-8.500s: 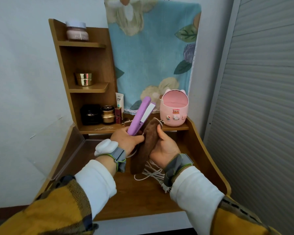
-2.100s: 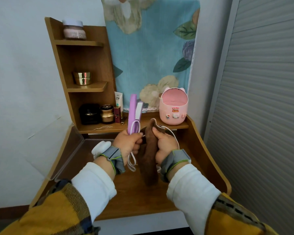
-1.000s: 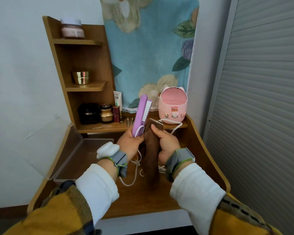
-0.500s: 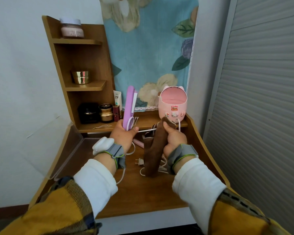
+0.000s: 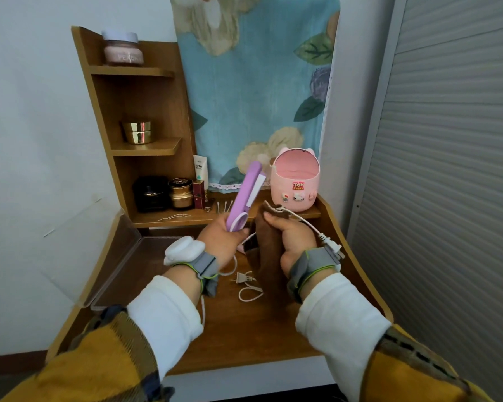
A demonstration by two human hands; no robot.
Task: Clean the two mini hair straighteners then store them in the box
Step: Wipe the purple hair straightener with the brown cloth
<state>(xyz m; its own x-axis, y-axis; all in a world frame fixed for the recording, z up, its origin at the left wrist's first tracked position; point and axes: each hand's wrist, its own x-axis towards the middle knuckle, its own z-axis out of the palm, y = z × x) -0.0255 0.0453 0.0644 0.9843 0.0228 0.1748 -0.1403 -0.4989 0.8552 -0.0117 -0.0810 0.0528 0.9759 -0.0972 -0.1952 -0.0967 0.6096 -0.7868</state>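
Purple, the mini straightener (image 5: 246,195) is held at its hinge end by the curled left grip (image 5: 224,242), long axis tilted up and rightward, just beside the brown cloth (image 5: 266,250) clutched in the right grip (image 5: 292,239), above the desk (image 5: 273,329).

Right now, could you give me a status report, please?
Left hand grips purple mini hair straightener, tilted up. Right hand holds brown cloth and white cord. Loose plug on wooden desk.

Bright even light, wide-angle edge warp
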